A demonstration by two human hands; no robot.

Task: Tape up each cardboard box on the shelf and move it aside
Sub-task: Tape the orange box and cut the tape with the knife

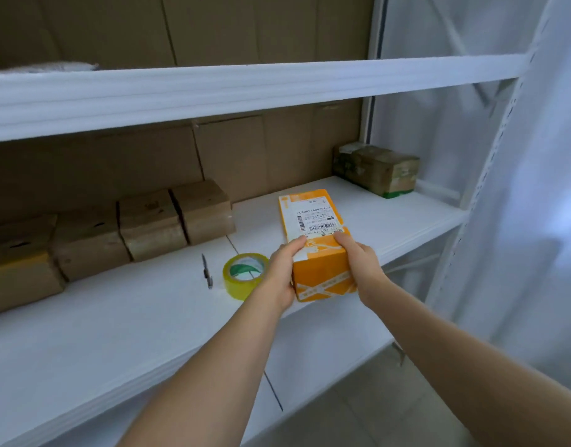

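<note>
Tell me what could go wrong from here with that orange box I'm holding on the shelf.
The orange box sits near the shelf's front edge, gripped at its near end by the left hand and right hand; pulled further, it might tip off. The tape roll and pen lie just left of it, so sliding the box toward the brown boxes could knock them.

White shipping label [311, 215] on orange box [319, 269], barcodes, printed number too blurred to read reliably
</note>
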